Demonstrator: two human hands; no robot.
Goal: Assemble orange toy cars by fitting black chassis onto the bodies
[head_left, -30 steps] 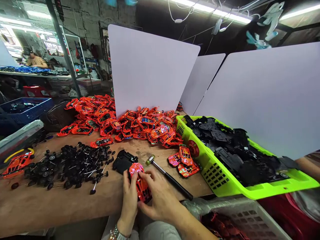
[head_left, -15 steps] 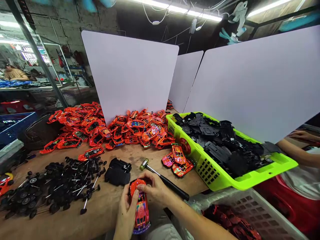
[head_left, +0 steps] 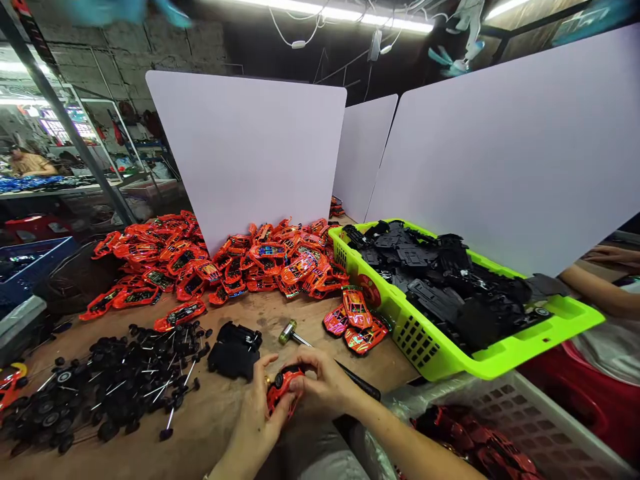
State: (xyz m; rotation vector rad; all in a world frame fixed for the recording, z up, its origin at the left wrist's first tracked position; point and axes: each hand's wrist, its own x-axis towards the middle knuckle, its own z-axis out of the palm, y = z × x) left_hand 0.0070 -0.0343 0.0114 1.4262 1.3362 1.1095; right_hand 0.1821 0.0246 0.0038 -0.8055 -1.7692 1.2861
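Both hands grip one red toy car (head_left: 281, 391) at the near edge of the wooden table (head_left: 210, 413). My left hand (head_left: 257, 417) wraps its left side, thumb up. My right hand (head_left: 320, 387) closes over its right end. The car is tipped so a wheel faces me. A black chassis piece (head_left: 234, 351) lies just left of the hands. A small hammer (head_left: 295, 333) lies behind my right hand, its handle partly hidden.
Red car shells (head_left: 225, 260) are heaped at the back against white dividers (head_left: 250, 147). Black axles and wheels (head_left: 110, 380) spread on the left. A green basket (head_left: 425, 347) of black chassis stands right. A white crate (head_left: 530, 427) holds red cars. Another person's arm (head_left: 595, 293) is far right.
The car was turned in my hands from lying lengthwise with its roof showing to tipped end-on, and raised slightly toward the table. The view shifted a little left.
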